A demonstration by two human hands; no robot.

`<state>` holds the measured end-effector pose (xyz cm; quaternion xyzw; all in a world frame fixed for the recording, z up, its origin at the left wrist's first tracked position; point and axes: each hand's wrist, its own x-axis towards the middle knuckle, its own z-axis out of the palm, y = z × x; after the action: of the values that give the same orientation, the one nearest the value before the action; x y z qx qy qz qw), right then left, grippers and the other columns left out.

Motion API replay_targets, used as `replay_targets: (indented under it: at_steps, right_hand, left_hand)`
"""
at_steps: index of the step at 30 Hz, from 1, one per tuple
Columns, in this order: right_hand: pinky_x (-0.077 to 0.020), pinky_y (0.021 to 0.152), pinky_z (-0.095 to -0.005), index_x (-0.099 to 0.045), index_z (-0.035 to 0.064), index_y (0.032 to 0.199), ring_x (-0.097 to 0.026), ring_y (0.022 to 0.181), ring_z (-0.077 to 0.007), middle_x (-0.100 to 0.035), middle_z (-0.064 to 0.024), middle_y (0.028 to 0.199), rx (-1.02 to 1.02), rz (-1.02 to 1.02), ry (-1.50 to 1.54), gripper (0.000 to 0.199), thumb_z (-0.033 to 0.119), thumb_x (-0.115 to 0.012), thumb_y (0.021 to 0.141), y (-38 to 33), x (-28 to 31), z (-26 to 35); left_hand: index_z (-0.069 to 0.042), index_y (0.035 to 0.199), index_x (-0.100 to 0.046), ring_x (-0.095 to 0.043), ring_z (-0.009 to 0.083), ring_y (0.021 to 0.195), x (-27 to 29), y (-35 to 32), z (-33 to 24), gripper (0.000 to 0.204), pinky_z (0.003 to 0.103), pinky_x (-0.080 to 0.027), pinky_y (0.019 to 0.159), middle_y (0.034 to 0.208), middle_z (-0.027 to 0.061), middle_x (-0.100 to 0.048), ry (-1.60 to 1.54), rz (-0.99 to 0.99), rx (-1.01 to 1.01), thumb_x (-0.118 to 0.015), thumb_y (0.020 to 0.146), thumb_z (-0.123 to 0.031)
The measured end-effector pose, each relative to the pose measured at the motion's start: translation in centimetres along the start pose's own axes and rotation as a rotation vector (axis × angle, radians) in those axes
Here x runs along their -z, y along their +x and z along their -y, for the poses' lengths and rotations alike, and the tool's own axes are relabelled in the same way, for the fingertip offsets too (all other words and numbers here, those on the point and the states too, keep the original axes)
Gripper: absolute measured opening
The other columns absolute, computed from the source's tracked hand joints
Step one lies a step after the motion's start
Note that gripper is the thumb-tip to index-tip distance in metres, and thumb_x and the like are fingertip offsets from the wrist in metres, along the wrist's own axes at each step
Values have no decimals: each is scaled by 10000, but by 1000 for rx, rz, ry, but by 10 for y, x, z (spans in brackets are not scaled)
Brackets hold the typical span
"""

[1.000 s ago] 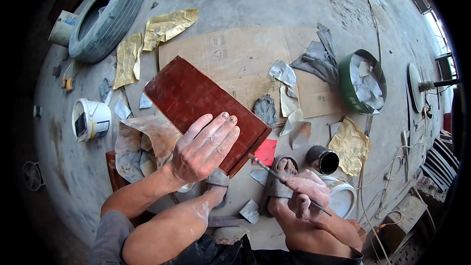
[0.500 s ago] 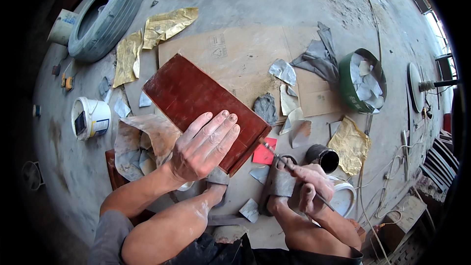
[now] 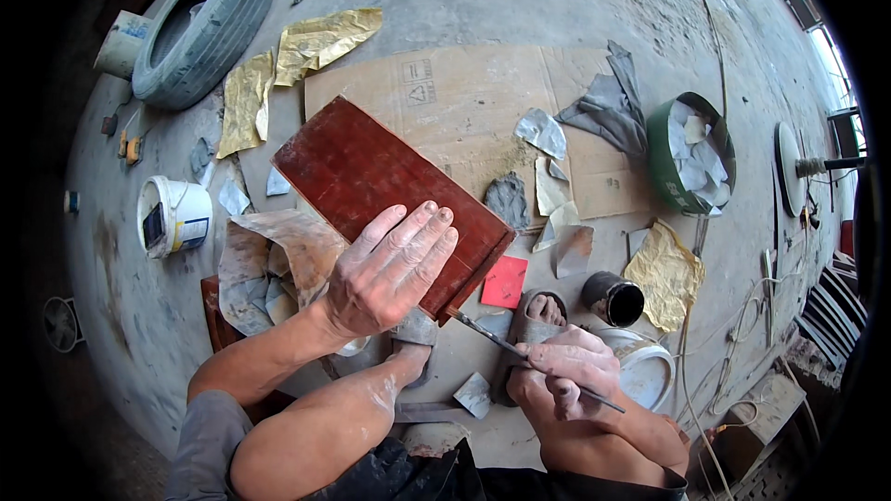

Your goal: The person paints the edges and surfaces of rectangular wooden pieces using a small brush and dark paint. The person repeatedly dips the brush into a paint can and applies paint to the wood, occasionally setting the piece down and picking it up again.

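A dark red-brown wooden board (image 3: pixel 371 167), long and rectangular, lies slantwise before me with a grooved strip at its near right end. My left hand (image 3: pixel 385 269) rests flat on its top face, fingers stretched out; the thumb is hidden. In my right hand (image 3: pixel 571 366) a thin paintbrush (image 3: pixel 501 341) is pinched, its tip against the near corner of the board. A dark-stained open pot (image 3: pixel 613 299) stands just beyond the right hand. A red square of paper or card (image 3: pixel 504 281) lies beside the board's right end.
A flattened cardboard sheet (image 3: pixel 464 83) covers the floor ahead, with a grey rag (image 3: pixel 608 107) on it. At right stand a green tub (image 3: pixel 676 162) of paper scraps and a lidded white bucket (image 3: pixel 647 366). A white bucket (image 3: pixel 176 213) and tyre (image 3: pixel 200 32) are at left.
My right hand has shifted slightly left and down. The brush tip has passed along the board's right end edge to its near corner. The left hand stays on the board.
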<state>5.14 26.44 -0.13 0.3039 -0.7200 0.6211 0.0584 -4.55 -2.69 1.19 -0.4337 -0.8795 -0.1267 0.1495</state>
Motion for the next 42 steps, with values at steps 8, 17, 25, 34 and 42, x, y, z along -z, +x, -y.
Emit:
replay_targets:
  at_steps: [8,17,25,34,42]
  right_hand:
    - [-486,590,-313,-609,-1,905,-604,648,-165,-687,-103,786,-468,-549,-335,272,175,-484,1071,-36,57,2]
    - [-533,664,-447,-718,14,955,-671,733,-395,-722,-193,894,-855,-189,-815,115,100,-641,951,-89,106,-6]
    - [-521,836,-487,-732,45,1093,-659,922,-409,-720,-209,936,-984,225,-825,208,117,-642,920,-95,91,-53]
    - [-558,749,-418,-728,16,1100,-711,812,-356,-722,-220,858,-963,-93,-699,209,145,-635,966,-120,104,-62]
    - [-484,559,-303,-641,-28,841,-626,551,-163,-664,-86,661,-1063,-652,-640,466,305,-443,1101,-144,129,-40]
  left_hand:
    - [79,1239,-652,-639,361,1227,1,-1,-3,366,494,-495,1040,1243,238,-685,25,42,13,-539,934,-89]
    - [93,1254,-639,-629,374,1234,-4,10,-5,402,502,-496,1040,1262,234,-676,-31,74,-47,-553,909,-96]
    - [62,1240,-653,-636,345,1233,-5,5,-3,406,478,-502,1043,1260,220,-679,-27,74,-81,-583,868,-86]
    - [64,1226,-648,-659,366,1186,-7,7,-6,369,475,-510,1025,1221,223,-690,-51,56,-76,-584,890,-76]
    - [71,1254,-639,-636,353,1219,-9,4,-2,421,482,-503,1038,1264,228,-672,-41,53,-75,-577,869,-86]
